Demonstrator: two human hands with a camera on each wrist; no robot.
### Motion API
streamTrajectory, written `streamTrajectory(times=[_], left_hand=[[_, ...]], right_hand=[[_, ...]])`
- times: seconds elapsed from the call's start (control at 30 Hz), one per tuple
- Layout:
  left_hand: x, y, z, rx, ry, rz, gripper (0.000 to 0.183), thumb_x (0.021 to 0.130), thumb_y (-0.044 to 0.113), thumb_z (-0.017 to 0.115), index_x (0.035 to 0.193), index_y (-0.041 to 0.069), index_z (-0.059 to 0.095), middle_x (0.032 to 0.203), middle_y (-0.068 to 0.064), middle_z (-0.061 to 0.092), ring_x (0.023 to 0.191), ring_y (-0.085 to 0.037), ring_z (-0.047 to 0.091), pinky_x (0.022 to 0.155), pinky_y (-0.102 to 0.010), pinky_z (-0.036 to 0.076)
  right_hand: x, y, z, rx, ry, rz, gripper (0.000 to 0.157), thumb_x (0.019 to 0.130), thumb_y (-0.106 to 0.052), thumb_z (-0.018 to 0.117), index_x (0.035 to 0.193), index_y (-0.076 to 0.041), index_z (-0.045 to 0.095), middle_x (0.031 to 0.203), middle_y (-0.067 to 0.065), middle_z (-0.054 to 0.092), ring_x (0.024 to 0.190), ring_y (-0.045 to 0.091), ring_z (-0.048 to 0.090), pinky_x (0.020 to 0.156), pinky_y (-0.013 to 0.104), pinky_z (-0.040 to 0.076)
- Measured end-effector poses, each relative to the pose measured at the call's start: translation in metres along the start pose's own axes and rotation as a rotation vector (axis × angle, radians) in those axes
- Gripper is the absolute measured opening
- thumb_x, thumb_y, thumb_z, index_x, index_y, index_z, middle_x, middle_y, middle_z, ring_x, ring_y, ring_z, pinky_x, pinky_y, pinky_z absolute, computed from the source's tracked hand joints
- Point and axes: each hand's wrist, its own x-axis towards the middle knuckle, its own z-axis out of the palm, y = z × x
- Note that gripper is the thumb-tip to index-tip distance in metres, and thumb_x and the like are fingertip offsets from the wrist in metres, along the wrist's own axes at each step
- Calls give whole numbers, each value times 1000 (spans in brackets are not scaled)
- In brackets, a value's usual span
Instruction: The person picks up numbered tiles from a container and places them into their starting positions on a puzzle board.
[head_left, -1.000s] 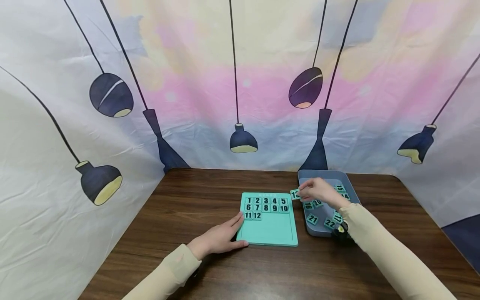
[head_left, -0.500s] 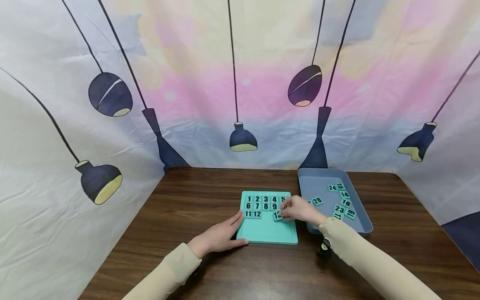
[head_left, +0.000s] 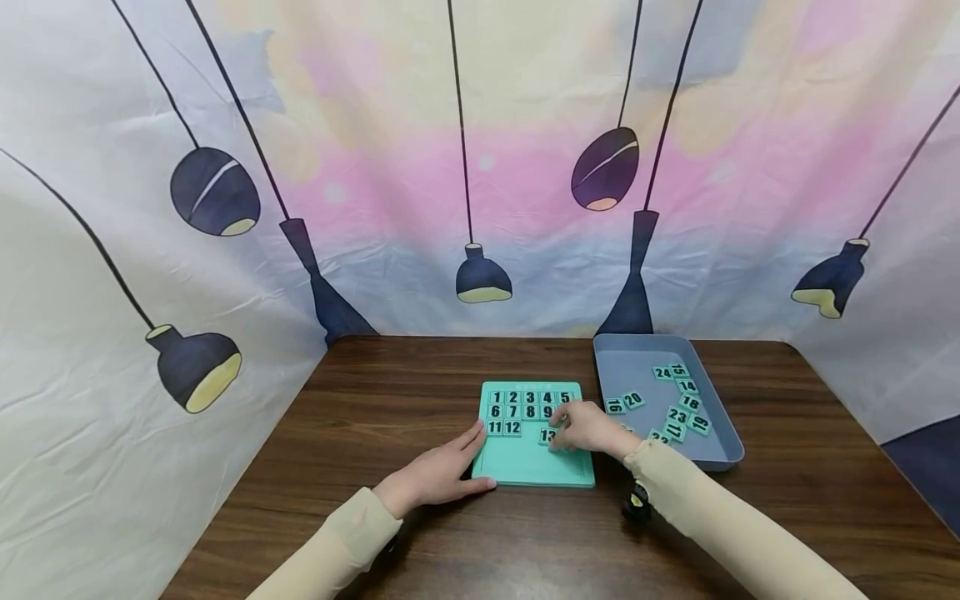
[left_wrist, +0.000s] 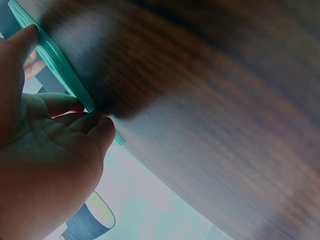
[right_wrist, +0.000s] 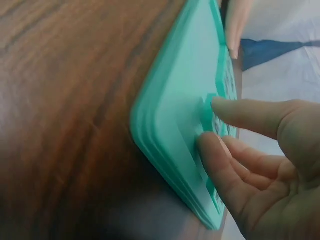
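A square mint-green number board (head_left: 517, 465) lies flat on the wooden table. Tiles 1 through 12 sit in rows on its upper part, partly covered at the right by my right hand (head_left: 588, 429). Thumb and index finger of that hand pinch a number tile (head_left: 547, 436) marked 13, low over the board to the right of tile 12 (head_left: 512, 427). In the right wrist view the tile's edge (right_wrist: 207, 114) shows by the thumb tip. My left hand (head_left: 438, 471) rests against the board's left side, fingers extended along the edge and thumb at the lower left corner.
A grey-blue tray (head_left: 630, 354) stands right of the board, holding several loose number tiles, among them tile 20 (head_left: 633, 400) and tile 24 (head_left: 663, 372). A patterned curtain (head_left: 405, 275) hangs behind the table.
My right hand has carried tile 13 left from over the tray to the board, then slightly farther left toward tile 12. The left hand has stayed at the board's edge.
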Motion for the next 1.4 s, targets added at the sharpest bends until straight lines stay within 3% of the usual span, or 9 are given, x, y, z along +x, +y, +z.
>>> streamTrajectory(times=[0.1,0.23,0.5,0.7,0.83,1.03,1.2,1.4], left_hand=[[0,1,-1,-2,-1,-2,88,100,58,54,160,2,23,167,-13,15,144,-27,38,107,-43,43],[0,2,-1,-10,1,-6,88,100,58,54,160,2,23,167,-13,15,144,-27,38,107,-43,43],[0,3,-3,-20,4,1,87,100,57,55,159,1,24,167,-15,16,144,-28,38,107,-44,43],[0,3,-3,-16,8,5,87,100,57,54,159,1,23,167,-14,16,144,-28,38,107,-44,43],[-1,2,-2,-19,4,6,87,100,57,54,160,2,23,167,-14,16,145,-28,37,108,-44,42],[-1,1,-3,-12,0,-5,87,100,57,54,161,4,21,168,-12,13,145,-26,36,109,-43,41],[-2,2,-3,-11,0,0,88,100,56,55,160,1,22,167,-14,15,145,-27,36,110,-43,40],[-5,3,-2,-18,-13,-4,88,100,56,56,160,1,22,167,-14,16,146,-28,34,111,-44,39]], right_hand=[[1,-2,7,-41,17,-47,37,85,-5,80,119,3,68,58,1,55,52,15,53,54,30,44],[5,-5,16,-51,54,-89,32,87,-4,78,117,1,69,56,1,51,49,13,43,53,28,37],[15,-9,25,-59,98,-117,26,89,-5,77,114,-2,69,66,2,58,54,13,45,55,29,38],[13,-12,16,-59,69,-129,28,89,-6,77,115,-1,69,69,3,61,54,16,51,53,30,40],[11,-10,-6,-79,85,-135,27,91,-9,75,116,-1,70,78,3,65,62,18,58,56,31,45],[10,2,-63,-132,222,-133,31,97,-12,67,123,4,65,98,13,69,80,24,64,67,39,51],[10,37,-109,-251,347,-53,35,98,-12,62,125,11,61,102,25,69,80,30,67,68,44,54],[-2,79,-135,-361,373,43,38,96,-5,56,121,22,57,109,39,62,74,34,64,66,46,52]])
